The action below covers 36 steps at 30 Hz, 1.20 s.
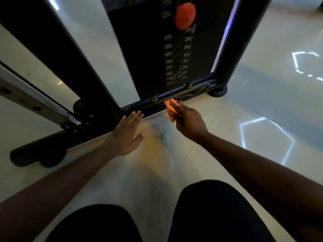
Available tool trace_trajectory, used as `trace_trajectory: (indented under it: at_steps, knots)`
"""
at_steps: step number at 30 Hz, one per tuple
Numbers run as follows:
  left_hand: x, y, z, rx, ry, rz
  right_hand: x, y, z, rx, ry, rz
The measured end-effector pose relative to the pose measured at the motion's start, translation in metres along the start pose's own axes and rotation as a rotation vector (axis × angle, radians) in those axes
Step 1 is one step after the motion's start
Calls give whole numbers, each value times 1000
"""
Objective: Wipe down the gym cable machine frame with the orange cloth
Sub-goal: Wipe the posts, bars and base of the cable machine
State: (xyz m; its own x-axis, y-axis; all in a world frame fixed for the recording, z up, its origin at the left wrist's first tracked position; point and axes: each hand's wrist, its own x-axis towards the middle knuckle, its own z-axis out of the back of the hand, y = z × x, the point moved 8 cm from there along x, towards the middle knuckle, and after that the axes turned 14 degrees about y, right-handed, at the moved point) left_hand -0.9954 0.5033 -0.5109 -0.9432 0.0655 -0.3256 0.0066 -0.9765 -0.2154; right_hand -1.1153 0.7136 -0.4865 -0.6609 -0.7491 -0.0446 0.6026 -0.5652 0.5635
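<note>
The black cable machine frame [232, 41] stands in front of me, and its low cross bar [188, 92] runs along the floor. My right hand [189, 122] grips the folded orange cloth [169, 107] and presses its top end against the middle of that bar. My left hand [126, 132] is spread flat, fingertips resting on the bar's left end beside the thick left upright [70, 55]. Behind the bar rises the weight stack [152, 49], marked with numbers and holding an orange selector knob [185, 15].
A perforated adjustment rail [33, 100] slants in from the left to the upright's base. A floor tube with a rubber foot [37, 155] lies at lower left, another foot [218, 92] at right. My dark-clad knees [215, 212] fill the bottom over glossy tile floor [262, 119].
</note>
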Motion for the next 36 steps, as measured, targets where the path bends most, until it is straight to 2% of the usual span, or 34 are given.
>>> trace_trajectory:
  at_steps: [4, 8, 13, 16, 19, 23, 25, 28, 32, 34, 36]
  knots:
    - [21, -5, -5, -57, -11, 44, 5, -15, 12, 12, -9, -17]
    - [62, 2, -20, -47, -121, 91, 29, -42, -7, -66, 30, -3]
    - [111, 20, -14, -66, -258, 155, 76, -56, -17, -173, -70, 19]
    - [130, 27, -5, -83, -314, 162, 97, -51, -52, -223, -49, 20]
    - [140, 35, -5, -85, -315, 144, 104, -53, -78, -260, -118, -9]
    - [142, 43, -5, -106, -287, 102, 104, -75, -76, -382, -187, 14]
    - [145, 44, -2, -118, -264, 117, 106, -70, -79, -323, -244, -43]
    - [147, 39, -5, -11, -260, 153, 111, -53, -93, -221, -258, -129]
    - [142, 37, -8, 10, -292, 162, 103, -82, -81, -443, -173, 39]
    - [138, 34, -9, 19, -331, 155, 100, -103, -68, -440, -197, -13]
    - [132, 28, -11, 56, -371, 162, 98, -98, -69, -318, -265, -115]
